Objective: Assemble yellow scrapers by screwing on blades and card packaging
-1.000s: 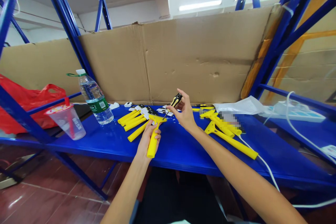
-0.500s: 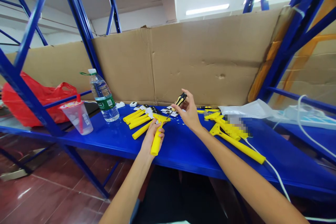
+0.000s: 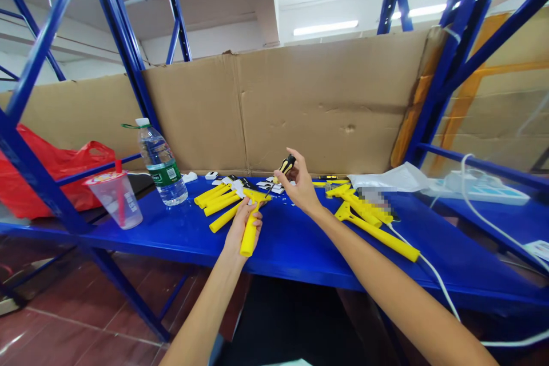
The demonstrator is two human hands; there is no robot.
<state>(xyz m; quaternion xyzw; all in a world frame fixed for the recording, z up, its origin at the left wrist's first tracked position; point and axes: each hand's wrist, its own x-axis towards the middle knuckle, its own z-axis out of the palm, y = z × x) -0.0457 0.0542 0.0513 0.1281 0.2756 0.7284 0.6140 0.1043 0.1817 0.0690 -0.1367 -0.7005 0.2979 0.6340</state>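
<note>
My left hand (image 3: pixel 239 227) is wrapped round the handle of a yellow plastic scraper (image 3: pixel 247 240), its wide head pointing away from me. In my right hand (image 3: pixel 303 187) is a black-and-yellow screwdriver (image 3: pixel 285 165), gripped between thumb and fingers. The shaft slants down to the left, its tip at the scraper's head; whether it touches a screw is too small to tell. Left of my left hand lie several more yellow scrapers (image 3: pixel 224 220), side by side. Small white pieces (image 3: pixel 278 188) are scattered behind the scraper head.
On the blue table (image 3: pixel 300 251), a water bottle (image 3: pixel 165 174) and a plastic cup (image 3: pixel 115 200) with a straw stand at left. More yellow scrapers (image 3: pixel 381 234), a clear plastic bag (image 3: pixel 381 177) and a white cable (image 3: pixel 433 269) lie at right. A cardboard wall (image 3: pixel 321 108) closes the back.
The camera view has turned slightly, so everything sits a little further left in the picture. Both hands keep their holds on the scraper and the screwdriver.
</note>
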